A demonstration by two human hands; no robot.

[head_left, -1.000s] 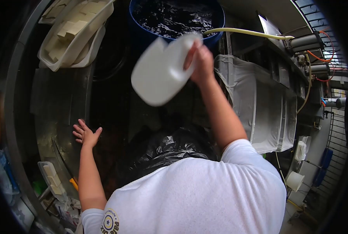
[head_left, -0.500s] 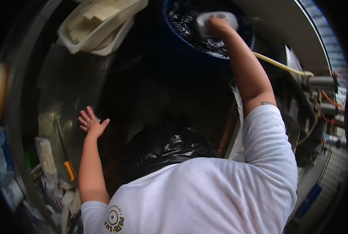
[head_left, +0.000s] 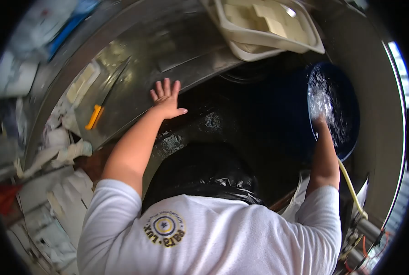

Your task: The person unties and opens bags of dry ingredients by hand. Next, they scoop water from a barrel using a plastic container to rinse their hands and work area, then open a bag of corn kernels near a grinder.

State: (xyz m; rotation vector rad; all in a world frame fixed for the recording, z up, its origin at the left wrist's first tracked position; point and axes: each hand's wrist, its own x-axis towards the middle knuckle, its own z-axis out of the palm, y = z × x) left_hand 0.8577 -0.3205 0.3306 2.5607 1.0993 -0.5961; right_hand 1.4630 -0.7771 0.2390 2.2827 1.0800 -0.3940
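My left hand is open with fingers spread, over the near edge of a metal table; whether it touches the metal I cannot tell. My right hand reaches into a blue barrel of water on the right. Its fingers are mostly hidden. Around them shows a whitish, see-through blur, where the tub from the earlier frame blends with splashing water. Left of my left hand, a knife with an orange handle lies on the table.
Stacked white bins holding pale blocks stand at the table's far right. A small clear container with pale pieces lies near the knife. A yellowish hose runs below the barrel. Crumpled cloths or wrappings are at left.
The view has swung, so the barrel and bins appear further right. My right hand has gone from holding a whitish tub over the water to down in the splashing water. My left hand stays spread.
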